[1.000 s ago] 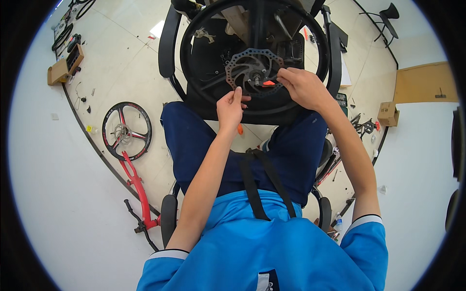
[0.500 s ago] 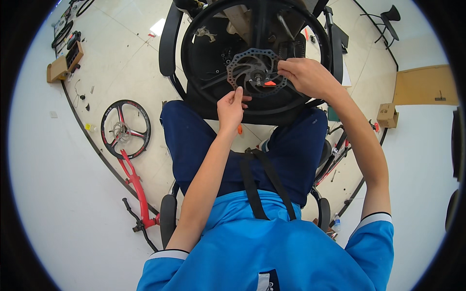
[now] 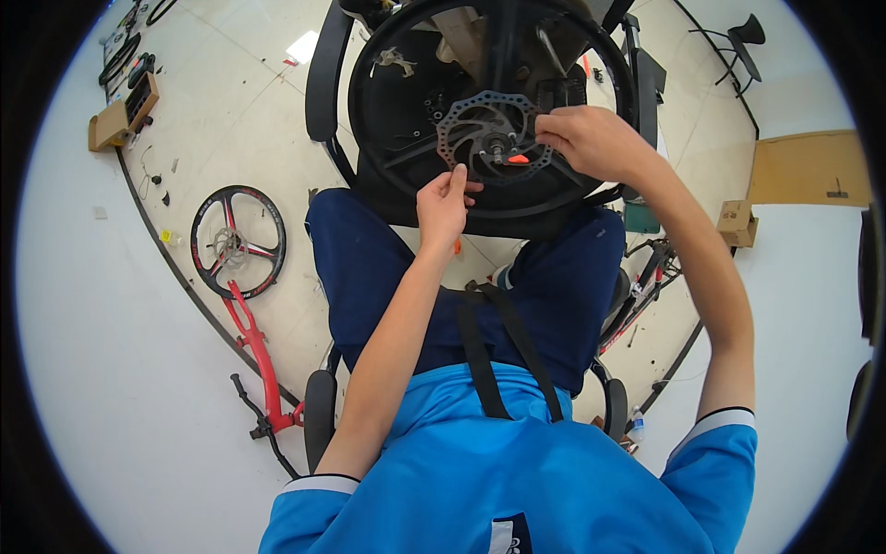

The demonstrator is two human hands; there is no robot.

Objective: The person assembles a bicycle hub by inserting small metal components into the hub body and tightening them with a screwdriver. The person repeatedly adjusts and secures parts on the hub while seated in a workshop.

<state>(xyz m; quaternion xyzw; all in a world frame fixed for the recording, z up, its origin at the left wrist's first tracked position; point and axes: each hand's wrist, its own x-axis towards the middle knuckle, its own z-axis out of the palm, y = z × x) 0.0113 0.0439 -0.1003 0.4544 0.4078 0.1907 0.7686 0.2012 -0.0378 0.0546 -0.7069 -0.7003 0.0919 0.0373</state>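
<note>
A black spoked wheel (image 3: 408,159) lies flat across a black office chair seat in front of my knees. On its hub sits a silver brake disc (image 3: 496,99) with a perforated outer ring. My left hand (image 3: 444,205) pinches thumb and fingers at the disc's lower-left edge. At the disc's right edge my right hand (image 3: 595,140) has its fingers curled together; whether they grip the disc or a small part there is hidden. A small orange-red piece (image 3: 518,159) shows beside the hub axle (image 3: 497,148).
Small bolts (image 3: 432,108) and a crumpled pale scrap (image 3: 394,61) lie on the seat. Chair armrests (image 3: 325,78) flank the wheel. On the floor to the left are another wheel (image 3: 197,231) and a red bike frame (image 3: 265,360). Cardboard boxes (image 3: 736,222) stand at the sides.
The wheel and disc appear slightly farther right in view. My right hand has shifted a little right and down along with them; my left hand stays at the disc's lower-left edge.
</note>
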